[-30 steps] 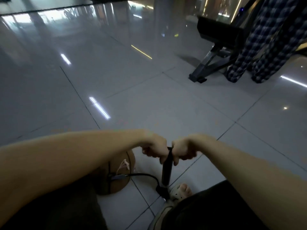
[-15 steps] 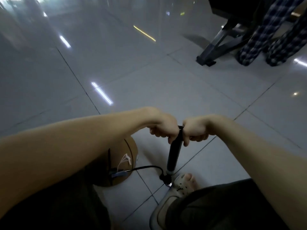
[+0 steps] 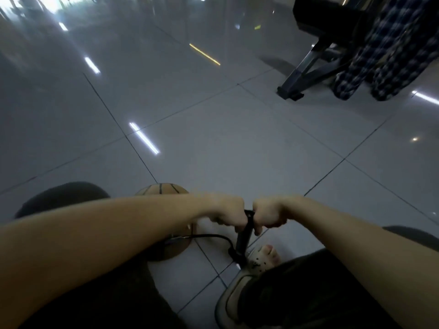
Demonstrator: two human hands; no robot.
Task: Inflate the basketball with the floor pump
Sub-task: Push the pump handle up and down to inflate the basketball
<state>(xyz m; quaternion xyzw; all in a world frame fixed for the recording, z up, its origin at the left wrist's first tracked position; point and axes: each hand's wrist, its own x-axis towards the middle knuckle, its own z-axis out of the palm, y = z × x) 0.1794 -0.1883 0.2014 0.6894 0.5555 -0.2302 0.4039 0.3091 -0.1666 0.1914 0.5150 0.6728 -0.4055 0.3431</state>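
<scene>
The left hand (image 3: 229,213) and right hand (image 3: 268,216) have fingers (image 3: 267,224) clenched round the handle (image 3: 249,213) of the floor pump (image 3: 242,243), with the basketball (image 3: 161,189) on the floor just left of it, so a skewed push could tip the pump or tug the hose (image 3: 213,236) out of the ball.

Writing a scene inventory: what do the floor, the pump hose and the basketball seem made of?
Floor: glossy tile, ceramic or stone; grout lines, light reflections. Pump hose: black rubber or plastic; it bends in a curve. Basketball: tan, matte rubber or composite; black seams, too dim to say which.
</scene>
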